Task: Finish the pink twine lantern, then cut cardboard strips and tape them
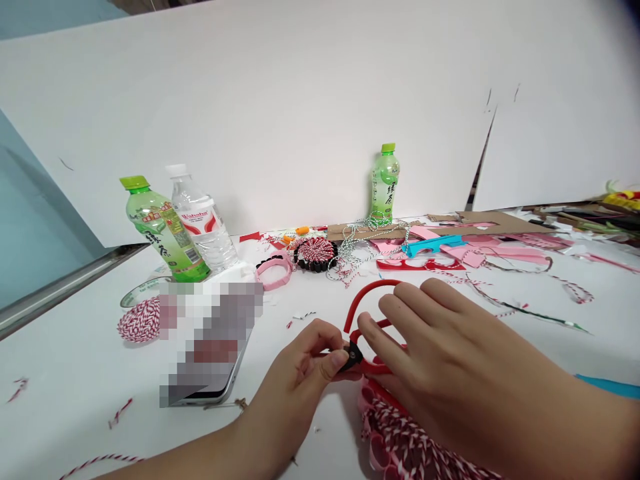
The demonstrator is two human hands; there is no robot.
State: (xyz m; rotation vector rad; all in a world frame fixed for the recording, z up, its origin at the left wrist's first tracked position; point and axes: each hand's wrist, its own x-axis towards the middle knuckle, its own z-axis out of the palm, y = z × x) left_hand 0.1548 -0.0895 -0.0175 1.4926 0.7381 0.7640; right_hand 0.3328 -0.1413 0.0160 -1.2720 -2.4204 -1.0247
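A pair of scissors (353,356) with red loop handles and a black pivot is between my two hands. My left hand (305,373) is closed, thumb and fingers pinched at the blade end beside the pivot; the blades are mostly hidden by the fingers. My right hand (430,340) is curled around the red handles, its fingers partly covering the loops. Below the right hand lies a piece with pink paper loops and woven red-and-white twine (410,433), partly hidden by the hand and forearm.
At left are a phone (215,360), partly blurred, a twine ball (140,321), a green tea bottle (165,230) and a water bottle (204,217). Farther back sit a black-rimmed twine disc (316,251), a pink ring (274,273), another tea bottle (385,183), cardboard (510,222) and a blue strip (434,245).
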